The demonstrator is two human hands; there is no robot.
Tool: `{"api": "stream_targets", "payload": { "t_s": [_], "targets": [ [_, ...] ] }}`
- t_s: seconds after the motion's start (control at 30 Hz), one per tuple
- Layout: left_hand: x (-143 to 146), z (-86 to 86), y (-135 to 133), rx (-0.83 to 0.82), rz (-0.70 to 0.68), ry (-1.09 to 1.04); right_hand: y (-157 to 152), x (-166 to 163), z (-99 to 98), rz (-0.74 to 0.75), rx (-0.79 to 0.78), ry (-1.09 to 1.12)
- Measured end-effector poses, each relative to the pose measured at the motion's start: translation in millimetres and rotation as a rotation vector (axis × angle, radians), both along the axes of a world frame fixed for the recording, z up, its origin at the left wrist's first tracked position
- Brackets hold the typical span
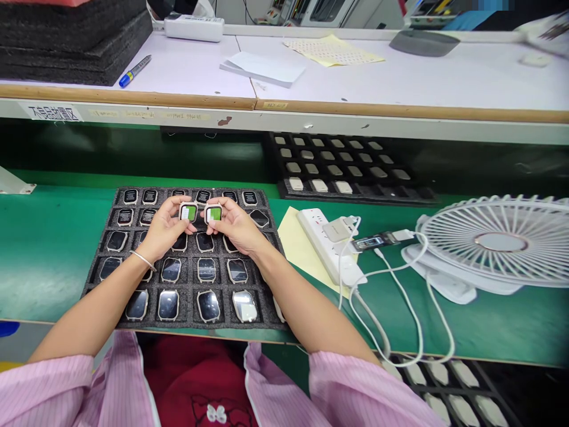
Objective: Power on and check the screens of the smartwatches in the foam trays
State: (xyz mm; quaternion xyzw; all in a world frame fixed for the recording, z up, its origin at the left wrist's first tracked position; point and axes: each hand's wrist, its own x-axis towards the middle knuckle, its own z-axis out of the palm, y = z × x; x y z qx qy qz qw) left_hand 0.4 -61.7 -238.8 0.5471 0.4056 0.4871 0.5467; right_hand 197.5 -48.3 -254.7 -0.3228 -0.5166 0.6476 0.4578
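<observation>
My left hand (166,228) is closed on a smartwatch case (188,212) without a strap, its lit screen partly green. Beside it, my right hand (237,225) grips a second smartwatch case (214,213) with a similar green and white display. Both are held side by side above a dark foam tray (189,296), thumbs at the lower edges of the screens. In the tray's pockets lie several more watch cases (208,305), faces up; some in the back rows show lines of text, while the nearer screens look dark or reflective. My hands and forearms hide some pockets.
A white power strip (322,243) with chargers and cables sits right of the tray on yellow paper (291,237). Farther right stands a white fan (498,243). Another tray of watch cases (351,193) lies under the shelf (191,68). A further tray (466,391) is low at right.
</observation>
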Motion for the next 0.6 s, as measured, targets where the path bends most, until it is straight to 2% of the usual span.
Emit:
{"api": "stream_targets", "payload": {
  "t_s": [0.6],
  "targets": [
    [4.0, 11.8, -4.9, -0.116, 0.037, -0.01, -0.2, 0.8, 0.9, -0.039, -0.009, -0.03]
  ]
}}
